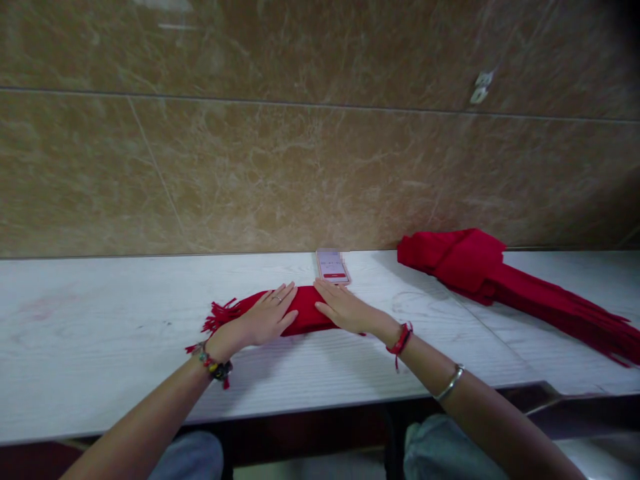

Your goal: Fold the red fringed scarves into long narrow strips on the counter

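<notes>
A folded red scarf [305,310] with fringed ends lies on the white table in front of me. My left hand [267,315] rests flat on its left half, fingers stretched and pointing away from me. Flat on the right half lies my right hand [345,307], its fingers extended too. Between the two hands the red cloth shows smooth. Fringe sticks out past my left wrist; most of the right end is covered by my right hand. Just beyond my right fingertips a phone [331,265] lies with its screen lit.
To the right, a second bundle of red cloth [460,263] lies against the wall, its long fringed tail [565,307] reaching toward the right edge. A tan marble-tiled wall [280,167] borders the back of the white table [115,360]. A small white fixture [481,88] is on the wall.
</notes>
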The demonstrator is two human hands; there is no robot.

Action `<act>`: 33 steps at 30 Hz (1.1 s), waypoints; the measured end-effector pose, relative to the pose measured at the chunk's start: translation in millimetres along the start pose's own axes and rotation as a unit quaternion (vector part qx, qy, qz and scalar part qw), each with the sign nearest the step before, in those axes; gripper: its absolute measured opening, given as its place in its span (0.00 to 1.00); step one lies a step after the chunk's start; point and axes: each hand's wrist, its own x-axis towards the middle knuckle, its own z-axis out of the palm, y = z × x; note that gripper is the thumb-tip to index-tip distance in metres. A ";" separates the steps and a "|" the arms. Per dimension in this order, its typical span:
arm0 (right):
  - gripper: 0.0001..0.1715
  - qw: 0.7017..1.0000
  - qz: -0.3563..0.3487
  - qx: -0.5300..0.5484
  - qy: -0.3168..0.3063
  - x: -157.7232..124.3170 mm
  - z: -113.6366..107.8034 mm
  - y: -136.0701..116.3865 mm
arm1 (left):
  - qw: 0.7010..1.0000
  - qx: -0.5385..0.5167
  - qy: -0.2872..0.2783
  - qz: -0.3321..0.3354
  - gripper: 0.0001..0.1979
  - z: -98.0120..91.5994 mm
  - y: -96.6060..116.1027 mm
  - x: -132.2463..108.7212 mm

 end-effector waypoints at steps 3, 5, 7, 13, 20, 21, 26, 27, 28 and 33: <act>0.34 0.997 0.023 0.068 0.005 -7.1 -19.1 22.9 | 1.000 0.019 0.020 0.004 0.32 -5.4 -1.4 -2.7; 0.32 0.995 0.040 0.093 0.023 -16.4 -35.1 38.9 | 0.998 0.044 0.048 0.015 0.33 -8.5 -0.8 -5.9; 0.28 0.995 0.035 0.088 0.030 -28.1 -47.6 50.3 | 0.994 0.072 0.078 0.032 0.35 -10.6 4.6 -8.3; 0.34 0.996 -0.051 0.079 -0.009 -45.5 -30.4 45.7 | 0.976 0.142 0.154 0.066 0.43 -0.8 39.7 4.6; 0.18 0.988 -0.134 -0.078 0.012 -37.3 7.5 31.0 | 0.970 0.174 0.151 0.073 0.38 9.3 37.3 21.5; 0.18 0.986 -0.133 -0.102 0.009 -37.7 7.8 30.1 | 0.971 0.173 0.148 0.078 0.36 8.4 33.7 21.2; 0.21 0.978 -0.112 -0.175 0.002 -41.4 0.6 24.8 | 0.971 0.156 0.153 0.100 0.33 7.6 18.3 20.7; 0.20 0.978 -0.108 -0.180 0.000 -41.8 -0.8 23.8 | 0.970 0.153 0.158 0.103 0.33 8.3 16.4 21.0; 0.20 0.978 -0.104 -0.182 -0.002 -42.1 -1.6 23.1 | 0.970 0.151 0.162 0.104 0.33 9.1 14.6 21.3; 0.20 0.977 -0.087 -0.193 0.001 -42.5 3.4 26.7 | 0.969 0.150 0.163 0.107 0.32 9.9 3.5 19.6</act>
